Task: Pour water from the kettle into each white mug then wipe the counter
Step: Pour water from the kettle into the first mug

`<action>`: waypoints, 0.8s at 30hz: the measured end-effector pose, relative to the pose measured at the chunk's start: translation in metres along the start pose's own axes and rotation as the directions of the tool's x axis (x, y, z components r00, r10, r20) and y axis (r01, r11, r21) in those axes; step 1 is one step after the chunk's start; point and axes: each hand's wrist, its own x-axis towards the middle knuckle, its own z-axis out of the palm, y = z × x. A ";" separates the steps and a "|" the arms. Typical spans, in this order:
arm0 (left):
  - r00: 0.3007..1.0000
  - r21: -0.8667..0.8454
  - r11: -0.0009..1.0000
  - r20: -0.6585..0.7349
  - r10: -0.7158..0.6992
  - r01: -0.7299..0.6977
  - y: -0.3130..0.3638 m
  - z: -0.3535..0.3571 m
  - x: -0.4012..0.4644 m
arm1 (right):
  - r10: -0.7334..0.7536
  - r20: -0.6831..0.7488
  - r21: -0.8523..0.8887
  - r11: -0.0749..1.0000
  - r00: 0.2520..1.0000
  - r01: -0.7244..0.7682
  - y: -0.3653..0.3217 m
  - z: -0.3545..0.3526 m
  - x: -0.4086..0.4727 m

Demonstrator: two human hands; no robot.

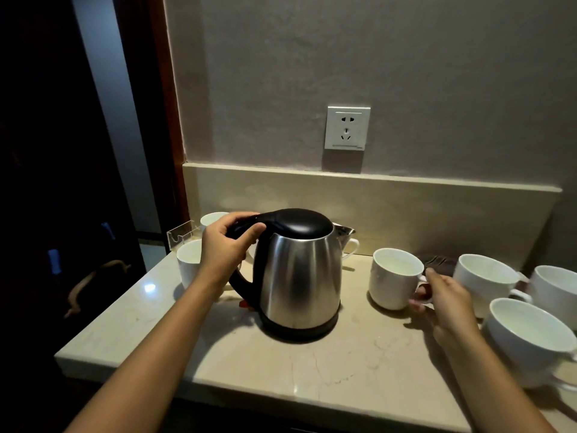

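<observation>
Gripping steel kettle (299, 273), left hand (224, 248) curled.

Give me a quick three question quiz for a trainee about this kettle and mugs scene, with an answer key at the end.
1. True or false: the kettle stands on the counter.
2. Which hand grips the kettle's handle?
A. left hand
B. right hand
C. neither
3. Fill in: the right hand's fingers pinch the handle of a white ____ just right of the kettle.

Key
1. True; its base rests on the counter.
2. A.
3. mug.
</observation>
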 end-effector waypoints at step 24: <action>0.973 -0.071 0.975 0.082 0.215 -0.209 0.006 0.009 0.006 | 0.039 0.155 0.218 0.973 0.987 -0.072 0.006 -0.005 0.003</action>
